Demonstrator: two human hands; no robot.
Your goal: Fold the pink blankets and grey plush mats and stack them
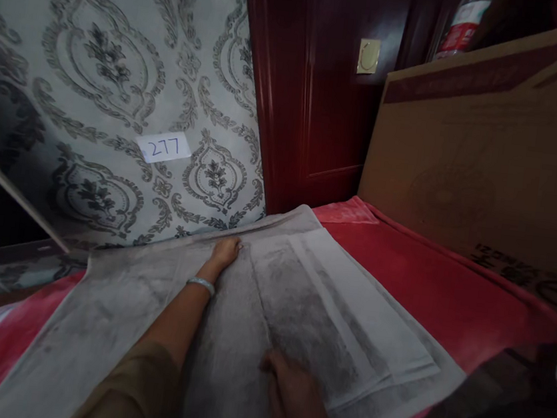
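A large grey towel point(131, 306) is spread over a red cloth, with a part folded over on its right half. Smooth bands run along that folded part point(342, 310). My left hand point(226, 251), with a light bangle at the wrist, is closed on the far end of the fold's edge. Nearer to me, my right hand point(295, 392) has its fingers curled in a pinch at the near part of the same edge. The fold line runs between the two hands. My fingertips are partly hidden and dim.
The red cloth point(401, 283) shows on both sides of the towel. A big cardboard box point(467, 143) stands at the right, with a labelled plastic bottle point(465, 25) behind its top edge. Patterned wallpaper with a "277" paper label point(163, 147) and a dark red door panel point(335, 108) border the far side.
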